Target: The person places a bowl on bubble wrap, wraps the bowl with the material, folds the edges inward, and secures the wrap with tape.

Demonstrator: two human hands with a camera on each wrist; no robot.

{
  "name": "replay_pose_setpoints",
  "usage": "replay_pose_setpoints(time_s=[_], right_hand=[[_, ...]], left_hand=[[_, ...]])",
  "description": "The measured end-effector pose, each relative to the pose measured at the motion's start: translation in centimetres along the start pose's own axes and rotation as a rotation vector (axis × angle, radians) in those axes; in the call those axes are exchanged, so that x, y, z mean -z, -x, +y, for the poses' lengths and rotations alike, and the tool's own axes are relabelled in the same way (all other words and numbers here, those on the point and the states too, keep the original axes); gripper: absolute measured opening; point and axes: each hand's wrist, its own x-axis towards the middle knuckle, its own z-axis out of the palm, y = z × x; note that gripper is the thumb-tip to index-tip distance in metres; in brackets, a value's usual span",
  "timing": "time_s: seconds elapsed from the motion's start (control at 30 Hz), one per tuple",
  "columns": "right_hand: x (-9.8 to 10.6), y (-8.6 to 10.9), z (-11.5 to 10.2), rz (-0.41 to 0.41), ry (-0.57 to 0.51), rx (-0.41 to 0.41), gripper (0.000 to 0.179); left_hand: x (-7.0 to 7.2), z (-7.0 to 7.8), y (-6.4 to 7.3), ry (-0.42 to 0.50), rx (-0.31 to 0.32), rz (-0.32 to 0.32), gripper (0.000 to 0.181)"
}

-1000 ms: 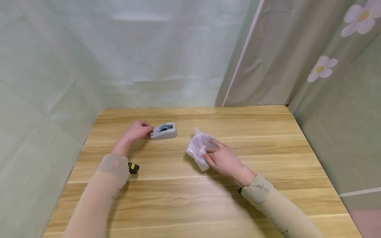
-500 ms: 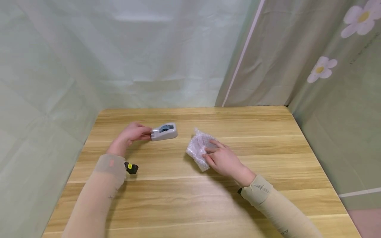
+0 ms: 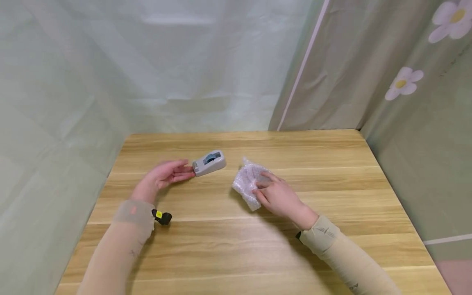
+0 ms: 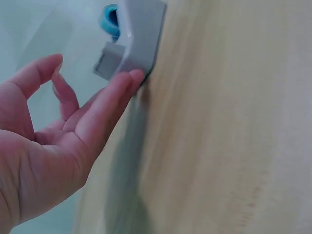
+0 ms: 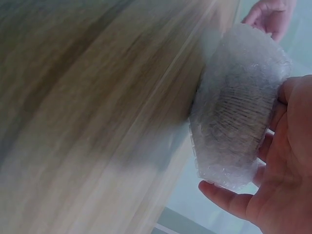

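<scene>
A grey tape dispenser with a blue tape roll sits on the table, left of centre. My left hand is at its cutter end, palm partly turned up. In the left wrist view the fingertips touch the dispenser's lower corner, while thumb and forefinger lie apart from it. A crumpled bubble-wrap bundle is near the table's middle. My right hand holds it, the thumb at its near edge and the fingers over its right side. Something with dark stripes shows faintly through the wrap.
The wood-grain table ends at a pale curtain at the back and sides. White flowers are printed on the curtain's right part. A small black wrist camera sticks out from the left sleeve.
My left hand has slid right and nearer, its palm rolling upward. The tape dispenser has shifted slightly right and turned, its far end swinging away. The right hand and the bubble-wrap bundle stay put.
</scene>
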Motion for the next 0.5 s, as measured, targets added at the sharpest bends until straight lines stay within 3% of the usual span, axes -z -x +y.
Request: replay_pose_setpoints(time_s=[0.13,0.3,0.5], right_hand=[[0.07,-0.01,0.07,-0.007,0.006,-0.012,0.033],[0.13,-0.15,-0.13,-0.006,-0.002,-0.012,0.032],[-0.02,-0.2,-0.15,-0.001,-0.007,-0.008,0.031]], left_hand=[[0.06,-0.55,-0.36,-0.124,-0.029,0.001,0.045],[0.24,-0.67,-0.75,-0.256,-0.05,0.057,0.048],[0.25,-0.65,-0.68,-0.261,-0.031,0.106,0.054]])
